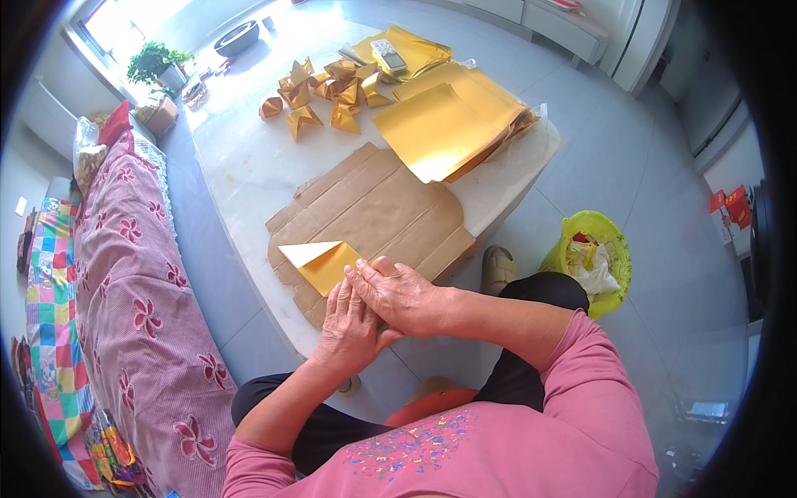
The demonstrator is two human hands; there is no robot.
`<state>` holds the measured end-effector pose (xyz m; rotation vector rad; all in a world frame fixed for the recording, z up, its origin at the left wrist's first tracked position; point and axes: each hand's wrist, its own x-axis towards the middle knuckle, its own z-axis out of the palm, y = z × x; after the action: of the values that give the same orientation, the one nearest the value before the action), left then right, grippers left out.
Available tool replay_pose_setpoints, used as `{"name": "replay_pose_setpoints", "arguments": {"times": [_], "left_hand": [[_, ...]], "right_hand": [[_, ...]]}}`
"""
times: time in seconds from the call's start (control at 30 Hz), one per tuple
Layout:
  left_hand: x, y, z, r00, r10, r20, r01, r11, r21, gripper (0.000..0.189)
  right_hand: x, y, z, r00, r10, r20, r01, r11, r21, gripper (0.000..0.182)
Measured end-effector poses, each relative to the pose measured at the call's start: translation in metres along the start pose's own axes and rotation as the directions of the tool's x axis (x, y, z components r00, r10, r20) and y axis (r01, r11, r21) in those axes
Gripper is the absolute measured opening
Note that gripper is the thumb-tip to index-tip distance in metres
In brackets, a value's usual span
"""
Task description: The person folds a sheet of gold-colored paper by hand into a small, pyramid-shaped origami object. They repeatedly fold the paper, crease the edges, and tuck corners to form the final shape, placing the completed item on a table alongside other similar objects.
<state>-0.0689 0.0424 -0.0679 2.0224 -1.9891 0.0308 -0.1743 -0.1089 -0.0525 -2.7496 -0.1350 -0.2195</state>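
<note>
A sheet of gold paper (327, 267), partly folded with a pale flap turned over at its far left, lies on a flattened piece of brown cardboard (386, 208). Both hands press on the paper's near right end. My left hand (352, 324) is flat, fingers together and pointing away from me. Across its fingertips rests my right hand (401, 295), its fingers pointing left. Together they cover the near right part of the paper, so its full outline is hidden. Neither hand visibly grips the sheet.
Several folded gold paper pieces (339, 87) sit farther back on the white table (240, 162). Stacks of flat gold sheets (448, 124) lie at the right, a remote control (388, 56) on the rear one. A yellow-green lined waste bin (563, 243) stands right of the table, a flower-patterned sofa (149, 267) left.
</note>
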Motion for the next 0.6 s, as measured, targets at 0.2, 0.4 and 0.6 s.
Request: {"name": "replay_pose_setpoints", "arguments": {"times": [0.2, 0.4, 0.6], "left_hand": [[0.001, 0.011, 0.0, 1.0, -0.006, 0.028, 0.006, 1.0, 0.006, 0.087], [0.002, 0.016, 0.0, 0.993, -0.068, 0.094, 0.067, 0.998, 0.021, 0.088], [0.002, 0.01, 0.001, 0.998, -0.07, 0.0, 0.07, 0.997, -0.037, 0.083]], "right_hand": [[-0.003, 0.005, 0.011, 0.999, -0.001, -0.054, 0.002, 1.0, 0.005, 0.074], [-0.004, 0.003, 0.007, 0.999, -0.014, -0.033, 0.012, 0.999, -0.043, 0.073], [-0.001, 0.006, 0.01, 0.997, -0.019, -0.072, 0.016, 0.999, -0.05, 0.076]]}}
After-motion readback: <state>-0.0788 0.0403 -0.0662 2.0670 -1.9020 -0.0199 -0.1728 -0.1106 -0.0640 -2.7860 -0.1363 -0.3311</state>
